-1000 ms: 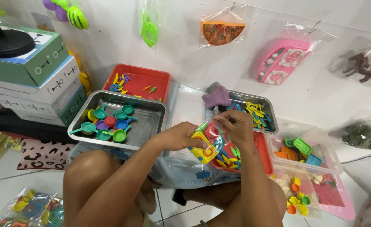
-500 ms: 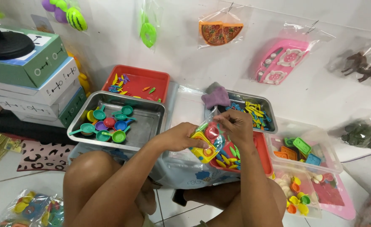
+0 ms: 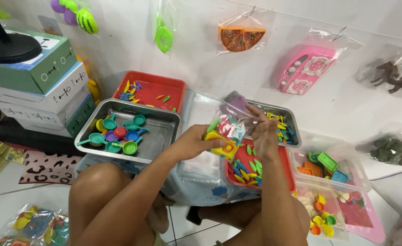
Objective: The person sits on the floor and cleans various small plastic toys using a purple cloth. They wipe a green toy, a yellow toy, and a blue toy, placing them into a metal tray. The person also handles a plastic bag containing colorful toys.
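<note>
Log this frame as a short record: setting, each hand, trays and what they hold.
setting: seated person, trays ahead, bagged toys hung on the wall
left hand: grips the bag of toys from below
right hand: fingers pinch the bag's top
steel tray: small coloured toy pans
far red tray: a few small coloured pieces
near red tray: toy cutlery, under the hands
boxes: stacked at left

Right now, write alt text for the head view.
Both hands, left hand and right hand, hold a clear bag of small toys above a red tray; a steel tray of toy pans sits alongside.
</note>
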